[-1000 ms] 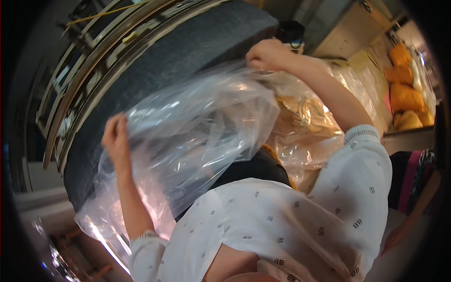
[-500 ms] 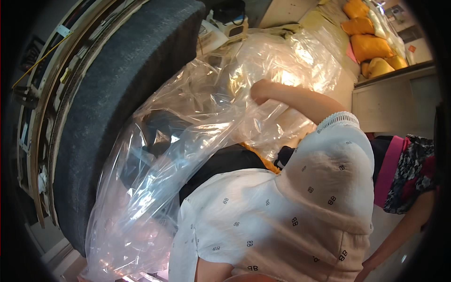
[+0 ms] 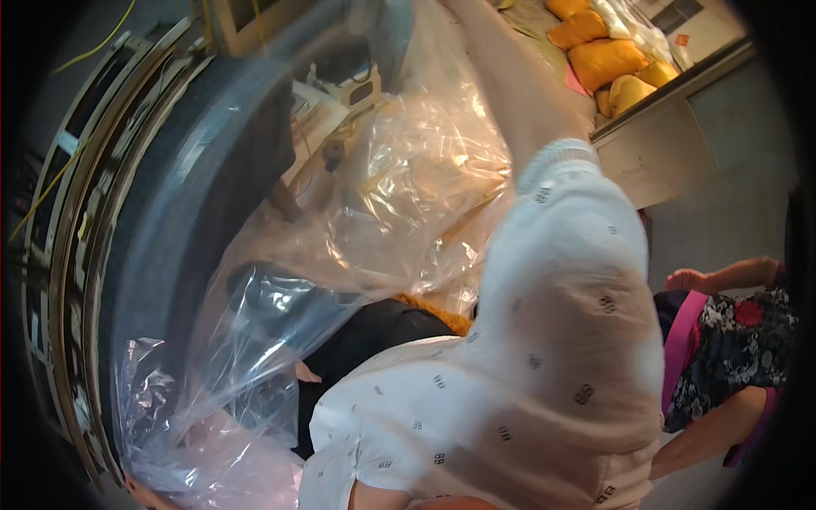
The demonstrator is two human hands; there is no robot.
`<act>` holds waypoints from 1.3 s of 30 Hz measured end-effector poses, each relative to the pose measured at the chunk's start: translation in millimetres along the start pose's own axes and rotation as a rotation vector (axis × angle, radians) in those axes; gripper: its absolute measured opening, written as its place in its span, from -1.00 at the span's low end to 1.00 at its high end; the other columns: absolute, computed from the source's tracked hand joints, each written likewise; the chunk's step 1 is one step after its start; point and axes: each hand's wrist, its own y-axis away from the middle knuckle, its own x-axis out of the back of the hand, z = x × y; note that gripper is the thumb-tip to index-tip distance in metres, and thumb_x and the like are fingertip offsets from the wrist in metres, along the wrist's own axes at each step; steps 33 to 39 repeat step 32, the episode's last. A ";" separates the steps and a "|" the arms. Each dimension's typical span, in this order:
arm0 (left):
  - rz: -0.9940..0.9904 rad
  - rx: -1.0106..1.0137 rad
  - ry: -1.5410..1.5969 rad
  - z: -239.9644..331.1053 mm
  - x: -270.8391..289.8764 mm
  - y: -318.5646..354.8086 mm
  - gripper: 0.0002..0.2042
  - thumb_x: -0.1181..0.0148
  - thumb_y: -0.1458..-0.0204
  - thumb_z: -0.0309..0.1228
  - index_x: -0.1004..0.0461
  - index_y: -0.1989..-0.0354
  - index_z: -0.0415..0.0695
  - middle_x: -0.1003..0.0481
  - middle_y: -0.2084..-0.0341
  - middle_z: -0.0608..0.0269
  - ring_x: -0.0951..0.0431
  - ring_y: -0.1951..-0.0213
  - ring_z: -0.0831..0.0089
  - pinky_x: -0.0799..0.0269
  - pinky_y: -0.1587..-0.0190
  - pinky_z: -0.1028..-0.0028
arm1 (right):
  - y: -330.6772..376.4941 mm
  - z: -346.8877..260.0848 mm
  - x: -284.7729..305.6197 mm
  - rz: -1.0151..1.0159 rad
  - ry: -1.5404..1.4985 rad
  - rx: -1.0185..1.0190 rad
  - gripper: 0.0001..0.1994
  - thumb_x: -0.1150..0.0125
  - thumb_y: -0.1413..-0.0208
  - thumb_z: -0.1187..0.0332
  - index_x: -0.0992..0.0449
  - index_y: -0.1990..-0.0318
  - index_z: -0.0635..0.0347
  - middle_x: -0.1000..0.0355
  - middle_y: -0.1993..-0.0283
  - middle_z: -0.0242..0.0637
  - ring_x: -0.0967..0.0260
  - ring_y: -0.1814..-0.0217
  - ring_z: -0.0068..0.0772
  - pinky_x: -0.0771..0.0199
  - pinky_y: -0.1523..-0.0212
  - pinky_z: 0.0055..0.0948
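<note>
A big sheet of clear plastic film (image 3: 416,170) lies in shiny folds before me, running down to the lower left. My right forearm (image 3: 518,85) stretches up to the top edge, blurred by motion. The right hand is cut off there, with film drawn up beside its wrist as if gripped. My left upper arm (image 3: 378,497) drops out at the bottom edge. A skin-coloured patch by the film at the lower left rim may be my left hand; its fingers cannot be made out. Film also trails hazily over a long dark padded block (image 3: 161,238).
Slatted rails (image 3: 64,255) run along the far left. A cream-coloured device (image 3: 365,89) stands beyond the film. Orange sacks (image 3: 603,64) are piled at the upper right behind a panel (image 3: 663,153). Another person in a dark floral top (image 3: 731,348) is close on my right.
My right arm has swung up and forward from the middle of the film to the top edge, drawing film with it. The film now lies over the dark block. My view has shifted.
</note>
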 end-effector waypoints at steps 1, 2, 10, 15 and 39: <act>-0.010 -0.081 0.103 44.3 -24.4 -34.3 -0.51 0.12 -0.05 0.02 -0.42 0.04 -0.12 -0.43 0.09 0.16 -0.42 0.09 0.29 -0.24 0.01 0.41 | -51.7 -11.7 2.5 0.805 -0.060 0.082 -0.50 0.10 -0.12 0.20 -0.11 -0.15 0.30 -0.32 0.05 0.03 -0.29 0.02 -0.13 -0.25 0.00 -0.33; -0.045 -0.028 0.055 -6.5 3.0 1.0 -0.51 0.12 -0.06 0.01 -0.42 0.05 -0.12 -0.43 0.10 0.16 -0.42 0.09 0.29 -0.24 0.01 0.41 | -47.2 -153.2 -25.6 0.341 -0.657 -0.131 -0.47 0.16 -0.16 0.11 -0.05 -0.19 0.24 -0.31 -0.02 -0.03 -0.25 -0.08 -0.17 -0.20 -0.06 -0.33; -0.172 0.095 0.162 -133.3 105.6 136.1 -0.54 0.11 -0.08 -0.05 -0.43 0.06 -0.17 -0.45 0.13 0.10 -0.42 0.10 0.29 -0.24 0.03 0.40 | 68.3 -288.6 -185.8 -0.488 -0.128 0.397 -0.48 0.22 -0.12 0.00 -0.20 -0.15 0.09 -0.08 -0.25 -0.25 0.05 -0.30 -0.24 -0.05 -0.18 -0.25; -0.204 0.294 0.079 -126.2 109.0 121.4 -0.60 -0.04 -0.02 -0.14 -0.47 0.16 -0.26 -0.48 0.25 0.13 -0.41 0.19 0.39 -0.26 0.07 0.47 | 45.2 -302.4 -176.4 -0.511 -0.191 0.213 -0.60 0.09 -0.06 0.03 -0.39 0.06 0.07 -0.36 0.04 -0.21 -0.27 -0.02 -0.15 -0.28 0.02 -0.29; 0.469 0.539 0.172 23.2 94.9 116.6 -0.52 -0.07 0.14 0.11 -0.55 0.27 -0.05 -0.53 0.33 0.14 -0.49 0.22 0.27 -0.30 0.11 0.47 | 68.8 -417.8 -141.2 -1.312 -1.327 -0.142 -0.70 0.09 -0.13 0.20 -0.45 0.32 0.26 -0.40 0.42 -0.24 -0.37 0.35 -0.55 -0.29 0.32 -0.65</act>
